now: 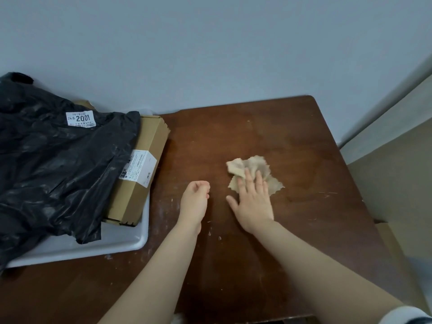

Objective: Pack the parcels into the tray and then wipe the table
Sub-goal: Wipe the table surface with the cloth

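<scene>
A white tray (126, 239) sits at the left of the brown table (304, 148). In it lie a large black plastic parcel (53, 164) with a "2001" label and a long cardboard box (142, 164) beside it. A crumpled beige cloth (252, 167) lies on the table's middle. My right hand (253, 202) rests flat with its fingers spread, fingertips pressing on the cloth's near edge. My left hand (195, 202) hovers to the left of it, fingers loosely curled, holding nothing.
A grey wall rises behind the table. A cardboard box (397, 183) stands off the table's right edge. Pale scratches and specks mark the tabletop, with a faint damp streak near the cloth.
</scene>
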